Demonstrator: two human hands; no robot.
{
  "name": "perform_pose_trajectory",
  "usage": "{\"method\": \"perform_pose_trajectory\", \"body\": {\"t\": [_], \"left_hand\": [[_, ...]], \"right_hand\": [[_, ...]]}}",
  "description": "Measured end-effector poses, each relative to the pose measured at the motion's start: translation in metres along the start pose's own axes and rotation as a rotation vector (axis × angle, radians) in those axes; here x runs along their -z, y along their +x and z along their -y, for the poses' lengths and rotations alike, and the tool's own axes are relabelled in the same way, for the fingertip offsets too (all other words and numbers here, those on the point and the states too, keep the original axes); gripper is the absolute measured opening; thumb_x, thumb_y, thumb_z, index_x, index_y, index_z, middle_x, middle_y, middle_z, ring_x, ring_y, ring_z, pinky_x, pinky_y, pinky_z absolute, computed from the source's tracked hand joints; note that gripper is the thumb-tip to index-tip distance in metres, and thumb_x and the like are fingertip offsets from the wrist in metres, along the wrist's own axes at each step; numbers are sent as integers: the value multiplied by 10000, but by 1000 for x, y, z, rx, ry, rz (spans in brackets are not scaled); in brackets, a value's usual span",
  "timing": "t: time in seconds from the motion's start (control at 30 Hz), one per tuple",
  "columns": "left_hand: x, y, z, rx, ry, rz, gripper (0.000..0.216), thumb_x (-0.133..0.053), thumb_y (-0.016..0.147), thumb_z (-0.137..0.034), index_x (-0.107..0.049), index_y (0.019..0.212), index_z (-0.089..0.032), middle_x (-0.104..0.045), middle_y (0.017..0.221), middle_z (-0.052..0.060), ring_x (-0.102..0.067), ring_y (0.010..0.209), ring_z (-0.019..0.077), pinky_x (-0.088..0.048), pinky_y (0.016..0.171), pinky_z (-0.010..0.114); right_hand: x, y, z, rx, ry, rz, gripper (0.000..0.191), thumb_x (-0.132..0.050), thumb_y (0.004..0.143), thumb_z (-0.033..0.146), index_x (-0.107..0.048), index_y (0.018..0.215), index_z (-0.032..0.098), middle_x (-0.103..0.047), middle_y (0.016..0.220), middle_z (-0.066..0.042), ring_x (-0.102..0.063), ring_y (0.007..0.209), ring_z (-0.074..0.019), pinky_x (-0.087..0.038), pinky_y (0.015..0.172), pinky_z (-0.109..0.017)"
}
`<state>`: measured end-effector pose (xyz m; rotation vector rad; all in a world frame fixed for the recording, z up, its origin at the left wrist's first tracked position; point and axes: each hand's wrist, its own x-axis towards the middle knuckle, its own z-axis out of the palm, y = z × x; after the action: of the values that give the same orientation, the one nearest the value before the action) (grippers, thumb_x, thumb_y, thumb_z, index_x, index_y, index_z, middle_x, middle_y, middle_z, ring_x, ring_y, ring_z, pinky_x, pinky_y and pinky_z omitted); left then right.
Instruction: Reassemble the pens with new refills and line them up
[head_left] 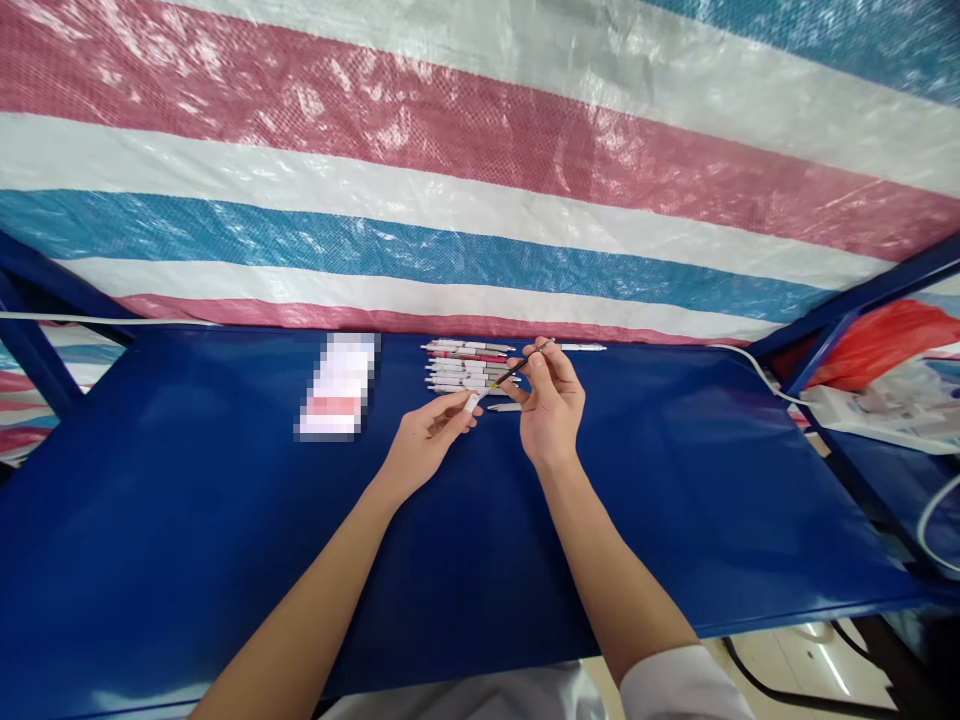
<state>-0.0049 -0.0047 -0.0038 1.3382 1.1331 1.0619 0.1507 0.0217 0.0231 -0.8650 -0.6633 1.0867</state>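
Observation:
My left hand [429, 442] is closed, pinching a small white pen part [471, 403] that looks like a piece of a barrel. Between the fingertips of my right hand [553, 415] is a thin dark pen refill [514, 372], slanting down to the left with a yellowish spot near its lower end. That lower end meets or nearly meets the white part; I cannot tell whether it is inside. Just beyond both hands lies a row of several white pens [457, 366], with a red one [450, 355] among them. A lone pen [504, 407] rests between my hands, partly covered.
Another white pen [585, 347] lies at the back of the blue table [675, 480]. A pixelated bright rectangle [337, 390] is to the left. Striped plastic sheeting [450, 170] hangs behind. A white cable [757, 370], a red bag [877, 345] and blue frame bars are at the right.

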Motion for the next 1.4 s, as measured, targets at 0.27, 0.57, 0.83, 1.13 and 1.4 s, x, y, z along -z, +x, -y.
{"method": "perform_pose_trajectory", "body": {"t": [0.27, 0.57, 0.83, 1.13, 1.4], "left_hand": [[-2, 0, -3, 43, -22, 21, 383, -700, 828, -421, -717, 1122, -176, -766, 953, 72, -716, 820, 204, -595, 784, 331], [-3, 1, 0, 17, -3, -13, 362, -727, 804, -415, -740, 1073, -173, -774, 929, 72, -720, 804, 205, -595, 750, 319], [0, 2, 6, -17, 38, -33, 340, -719, 814, -400, -750, 1078, -188, -768, 851, 48, -712, 780, 191, -593, 733, 301], [-3, 2, 3, -21, 55, -43, 360, -706, 812, -427, -751, 1072, -182, -773, 922, 62, -709, 764, 190, -598, 730, 315], [0, 1, 6, -54, 84, -74, 366, -673, 839, -432, -742, 1097, -182, -769, 929, 59, -710, 801, 195, -601, 755, 314]], "right_hand": [[7, 1, -3, 0, -36, 15, 244, -741, 760, 354, -687, 981, 264, -706, 933, 13, -689, 797, -128, -640, 650, -270], [16, -4, -15, -12, -101, 137, 215, -787, 714, 326, -705, 893, 240, -728, 868, 13, -710, 772, -146, -652, 642, -287], [19, -7, -16, -18, -228, 226, 245, -765, 732, 384, -722, 925, 239, -755, 889, -8, -726, 815, -180, -649, 687, -332], [16, -8, -17, 7, -300, 134, 231, -778, 710, 409, -732, 832, 218, -748, 869, -5, -680, 653, -127, -626, 614, -289], [16, -9, -22, 30, -339, 184, 271, -756, 736, 442, -733, 874, 210, -739, 896, -13, -684, 727, -130, -613, 602, -250]]}}
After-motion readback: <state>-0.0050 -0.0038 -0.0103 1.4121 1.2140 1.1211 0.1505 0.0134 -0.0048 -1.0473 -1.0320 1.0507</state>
